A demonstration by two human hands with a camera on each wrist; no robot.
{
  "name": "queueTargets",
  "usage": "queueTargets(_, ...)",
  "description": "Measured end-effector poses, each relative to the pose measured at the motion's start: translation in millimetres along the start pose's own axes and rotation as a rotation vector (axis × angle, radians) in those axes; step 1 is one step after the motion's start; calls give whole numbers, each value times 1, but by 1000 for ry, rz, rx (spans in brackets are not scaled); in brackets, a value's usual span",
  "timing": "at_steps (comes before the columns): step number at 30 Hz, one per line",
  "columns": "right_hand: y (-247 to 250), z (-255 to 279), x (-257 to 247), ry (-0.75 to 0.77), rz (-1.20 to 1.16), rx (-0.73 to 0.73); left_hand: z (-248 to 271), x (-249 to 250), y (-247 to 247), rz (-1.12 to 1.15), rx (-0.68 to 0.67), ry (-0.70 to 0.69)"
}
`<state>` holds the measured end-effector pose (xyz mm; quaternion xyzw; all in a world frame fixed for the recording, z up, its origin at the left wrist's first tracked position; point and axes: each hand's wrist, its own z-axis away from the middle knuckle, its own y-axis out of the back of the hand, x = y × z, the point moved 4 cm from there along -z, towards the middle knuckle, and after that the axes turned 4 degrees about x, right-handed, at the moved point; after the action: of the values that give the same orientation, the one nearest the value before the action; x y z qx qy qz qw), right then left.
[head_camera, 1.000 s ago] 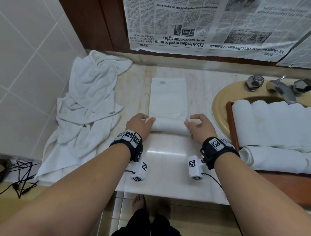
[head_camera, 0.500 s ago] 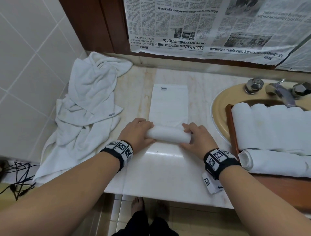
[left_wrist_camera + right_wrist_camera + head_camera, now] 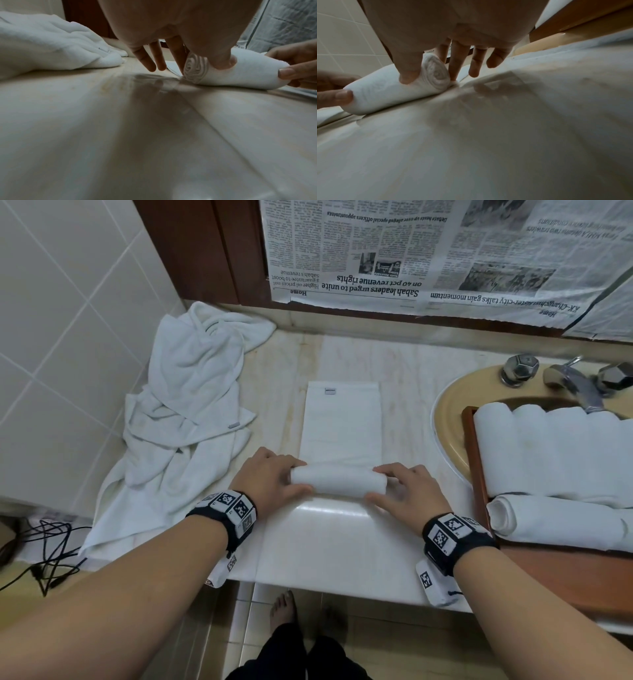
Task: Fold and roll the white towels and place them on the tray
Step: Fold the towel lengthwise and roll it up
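Note:
A white towel (image 3: 342, 422) lies folded into a long strip on the marble counter, its near end wound into a roll (image 3: 337, 482). My left hand (image 3: 287, 479) pinches the roll's left end, thumb on the near side and fingers behind. My right hand (image 3: 390, 486) pinches the right end the same way. The left wrist view shows the left hand (image 3: 205, 54) over the spiral end of the roll (image 3: 248, 71). In the right wrist view the right hand (image 3: 431, 65) grips the roll (image 3: 385, 92). The wooden tray (image 3: 474, 460) at right carries several rolled towels (image 3: 548, 446).
A heap of loose white towels (image 3: 181, 419) covers the counter's left side against the tiled wall. The tray rests across a beige sink (image 3: 445, 412) with chrome taps (image 3: 568, 381). Newspaper (image 3: 411, 251) hangs on the back wall. Black cables (image 3: 44, 553) lie at lower left.
Both hands have shifted from lying over the top of the roll to pinching its ends, wrists lowered. The roll looks slightly thicker.

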<state>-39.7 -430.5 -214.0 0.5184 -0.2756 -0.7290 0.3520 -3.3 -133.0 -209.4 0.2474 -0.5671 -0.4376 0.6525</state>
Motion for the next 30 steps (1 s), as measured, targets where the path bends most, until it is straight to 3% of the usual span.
queueTargets(8,10,-10,-12,97,-50,-54,-9,-4,-7,97,17,-39)
queueTargets(12,11,-29,-9,124,-34,-90,-13,-3,-4,91,37,73)
queueTargets(15,11,-36,-8,50,-47,-106,-16,-2,-5,87,16,156)
queueTargets(19,10,-40,-2,-39,-180,-81,-25,5,1,70,4,225)
queueTargets(25,7,-32,-10,-55,-351,30,-35,6,3,63,-8,267)
queueTargets(30,3,-11,-19,-59,-433,163,-29,14,4,224,127,258)
